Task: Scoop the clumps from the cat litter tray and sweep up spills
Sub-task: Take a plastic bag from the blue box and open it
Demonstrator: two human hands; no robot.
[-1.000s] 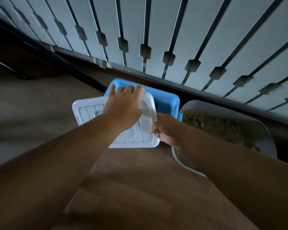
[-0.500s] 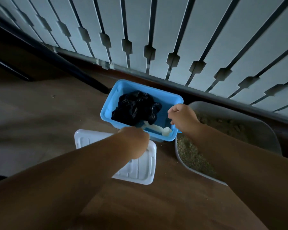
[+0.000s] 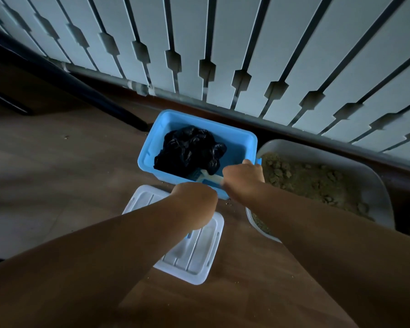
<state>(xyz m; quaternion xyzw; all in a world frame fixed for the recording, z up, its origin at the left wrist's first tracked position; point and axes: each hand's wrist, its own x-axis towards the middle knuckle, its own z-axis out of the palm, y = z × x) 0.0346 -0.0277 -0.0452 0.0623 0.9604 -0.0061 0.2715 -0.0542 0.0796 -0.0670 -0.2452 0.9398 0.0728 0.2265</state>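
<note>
Head view looked down on a wooden floor [image 3: 64, 166] beside a white slatted fence [image 3: 223, 48], dim and bluish. A blue plastic bin [image 3: 152, 147] stood open near the fence foot, smooth-walled and rectangular with a rolled rim. Its white ribbed lid [image 3: 194, 252] lay flat on the boards just in front of it, likely set there to free the opening. Inside sat a crumpled black bag [image 3: 189, 147], glossy and wrinkled, and the pale handle of what I took for a litter scoop [image 3: 211, 178], leaning toward the near wall.

The person's right hand [image 3: 243, 179] was curled at the bin's near right corner, fingers closed over the end of that handle, seemingly to draw it out. The left hand [image 3: 194, 202] hovered knuckles-up over the gap between lid and bin; its fingers were turned under, so I could not tell whether it gripped anything.

Just right of the bin, touching or nearly so, sat the cat litter tray [image 3: 355, 166], a rounded grey-white pan. Its litter [image 3: 301, 183] was sandy brown and granular, with lumpy clumps heaped toward the far side. A few spilled grains [image 3: 230, 204] dotted the floor between tray, bin and lid. Scooping appeared not yet begun.
</note>
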